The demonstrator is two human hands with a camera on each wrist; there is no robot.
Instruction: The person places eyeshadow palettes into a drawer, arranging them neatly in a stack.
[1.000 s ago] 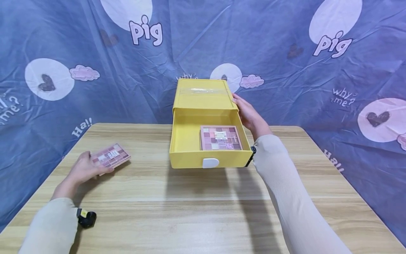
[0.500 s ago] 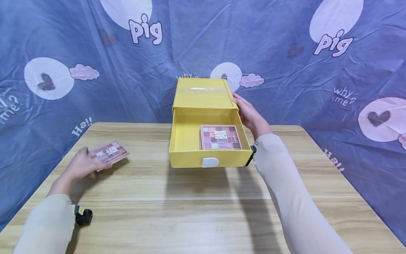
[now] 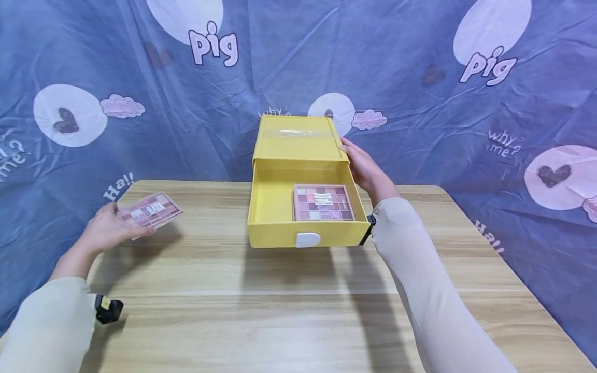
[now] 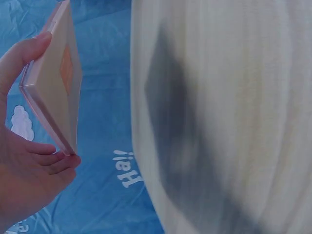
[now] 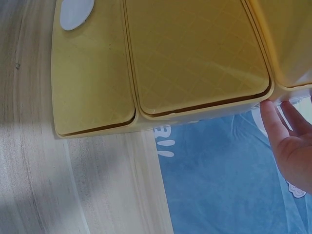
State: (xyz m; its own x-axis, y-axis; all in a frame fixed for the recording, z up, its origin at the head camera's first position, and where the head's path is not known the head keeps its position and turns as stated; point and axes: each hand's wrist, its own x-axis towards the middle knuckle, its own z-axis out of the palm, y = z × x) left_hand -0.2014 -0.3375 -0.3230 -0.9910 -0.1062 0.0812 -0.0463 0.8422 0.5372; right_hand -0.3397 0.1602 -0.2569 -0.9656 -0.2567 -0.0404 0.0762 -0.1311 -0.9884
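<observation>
My left hand [image 3: 105, 226] holds an eyeshadow palette [image 3: 150, 211] above the table's left side, thumb on one edge and fingers at the opposite one. In the left wrist view the pale underside of that palette [image 4: 57, 83] shows an orange label. A yellow drawer box [image 3: 298, 139] stands at the back middle, its top drawer [image 3: 275, 235] pulled out. Inside, against the drawer's right part, lies a second eyeshadow palette [image 3: 323, 203]. My right hand [image 3: 368, 168] rests on the box's right side; its fingertips touch the edge in the right wrist view, and part of the hand is hidden.
The wooden table [image 3: 205, 311] ends at a blue patterned cloth [image 3: 196, 103] hanging behind and at the sides. The pulled-out drawer juts over the table and throws a shadow. Below it, the right wrist view shows a lower drawer front [image 5: 92, 83] with a white tab.
My left hand has moved left and up with the palette, which is now farther from the drawer box. The right hand, the box and the palette in the drawer stay put.
</observation>
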